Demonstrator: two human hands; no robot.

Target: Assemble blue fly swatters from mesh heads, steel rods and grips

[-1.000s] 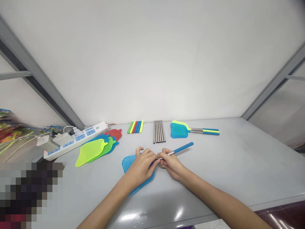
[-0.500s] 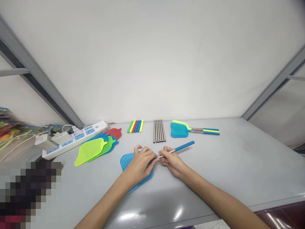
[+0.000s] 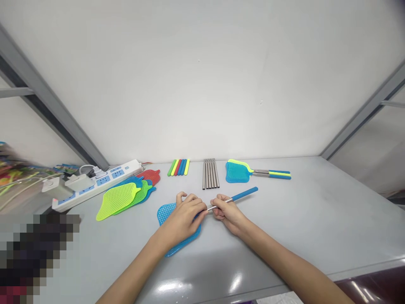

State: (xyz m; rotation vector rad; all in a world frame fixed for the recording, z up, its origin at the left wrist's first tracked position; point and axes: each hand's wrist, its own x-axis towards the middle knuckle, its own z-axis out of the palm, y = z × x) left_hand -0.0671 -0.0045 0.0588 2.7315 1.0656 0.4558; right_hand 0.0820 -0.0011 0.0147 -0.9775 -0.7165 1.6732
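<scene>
My left hand [image 3: 186, 214] is closed over the neck of a blue fly swatter head [image 3: 166, 213], whose perforated paddle shows below and to the left of it. My right hand [image 3: 228, 213] pinches a thin metal rod [image 3: 229, 200] fitted with a blue handle grip [image 3: 245, 194] that points up to the right. The rod's tip reaches my left fingertips; the joint between rod and swatter head is hidden there. Behind my hands lie several metal tubes [image 3: 210, 174] in a row, and complete fly swatters [image 3: 238, 172] are stacked to their right.
Several coloured handle grips [image 3: 179, 167] line the back of the grey table [image 3: 316, 211]. At left, loose swatter heads [image 3: 118, 200] in yellow, green, blue and red overlap beside a white power strip [image 3: 103, 181] with plugged-in adapters. A wall [image 3: 202, 84] bounds the back.
My left hand and the blue swatter head have shifted slightly left, and a little more rod shows between my hands. Both hands keep their hold. The view has moved slightly.
</scene>
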